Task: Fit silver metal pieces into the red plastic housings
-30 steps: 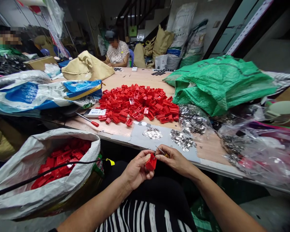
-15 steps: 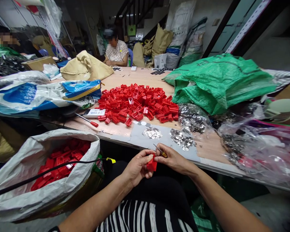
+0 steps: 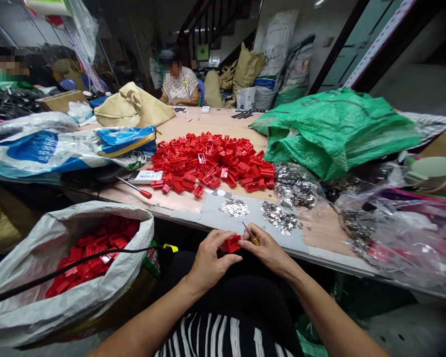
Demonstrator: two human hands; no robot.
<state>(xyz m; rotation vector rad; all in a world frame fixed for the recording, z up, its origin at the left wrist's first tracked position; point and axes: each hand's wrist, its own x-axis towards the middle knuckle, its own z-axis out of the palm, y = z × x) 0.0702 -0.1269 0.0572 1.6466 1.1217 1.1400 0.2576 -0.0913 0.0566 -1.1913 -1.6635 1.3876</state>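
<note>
My left hand (image 3: 211, 255) is closed round a red plastic housing (image 3: 231, 243), held just off the table's front edge above my lap. On its other side my right hand (image 3: 263, 248) grips a small screwdriver-like tool (image 3: 253, 237) with a yellow handle, its thin metal shaft pointing up and left. The right fingertips touch the red housing too. Beyond my hands, on a grey mat (image 3: 215, 218), lie two piles of small metal plates, a bright pile (image 3: 235, 208) and a darker pile (image 3: 280, 217). A large heap of red housings (image 3: 211, 163) covers the table behind them.
At the left, an open white sack (image 3: 134, 238) holds more red housings, with a black cable (image 3: 78, 265) across it. A red-handled screwdriver (image 3: 141, 192) lies near the edge. A green sack (image 3: 342, 129) and plastic bags (image 3: 386, 233) fill the right. A person (image 3: 180, 82) sits opposite.
The red housing has been turned and raised slightly between my hands. My left thumb has come away from its top to below it. The yellow-handled tool stays in my right hand, shifted slightly right.
</note>
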